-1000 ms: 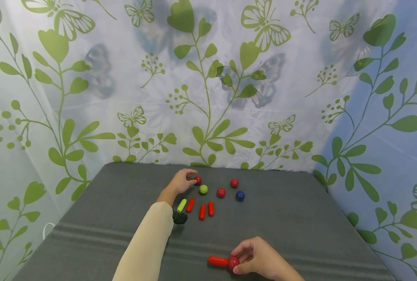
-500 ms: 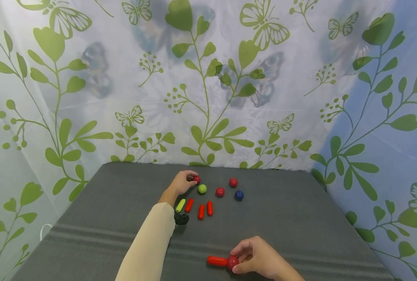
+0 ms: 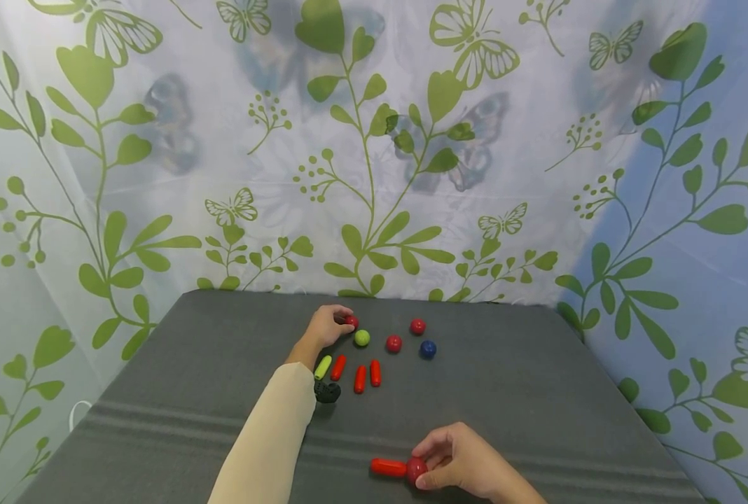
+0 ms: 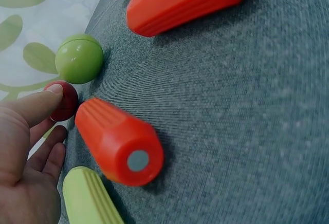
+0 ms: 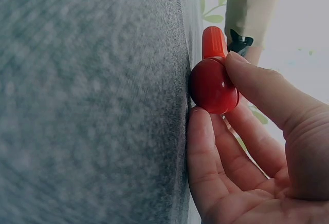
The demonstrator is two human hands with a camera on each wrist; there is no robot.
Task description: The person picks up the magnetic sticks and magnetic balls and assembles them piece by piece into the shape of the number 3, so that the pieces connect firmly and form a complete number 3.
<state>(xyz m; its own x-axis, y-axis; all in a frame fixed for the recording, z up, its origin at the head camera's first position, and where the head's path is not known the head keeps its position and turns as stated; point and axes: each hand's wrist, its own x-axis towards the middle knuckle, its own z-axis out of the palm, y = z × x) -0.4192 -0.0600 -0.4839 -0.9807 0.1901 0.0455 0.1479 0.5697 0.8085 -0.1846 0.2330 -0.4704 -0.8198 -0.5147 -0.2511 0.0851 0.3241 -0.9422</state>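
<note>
At the far side of the table, my left hand (image 3: 325, 327) pinches a small red ball (image 4: 64, 101) between thumb and fingers. Beside that ball lies a lime green ball (image 3: 362, 338). Closer in are a lime rod (image 3: 323, 367) and several red ribbed rods (image 4: 121, 144); the nearest one shows a grey disc in its end. Near the front, my right hand (image 3: 459, 458) holds another red ball (image 5: 212, 85) with thumb and fingertips, low at the cloth. A red rod (image 3: 388, 467) lies against this ball's left side, in line with it.
Two more red balls (image 3: 393, 344) and a dark blue ball (image 3: 428, 349) sit right of the green ball. A black device (image 3: 328, 392) is at the left wrist. Dark grey cloth covers the table (image 3: 506, 392); a leaf-patterned curtain (image 3: 374, 154) hangs behind it.
The whole view has shifted slightly left with the head. Both hands keep their places, each with its red ball.
</note>
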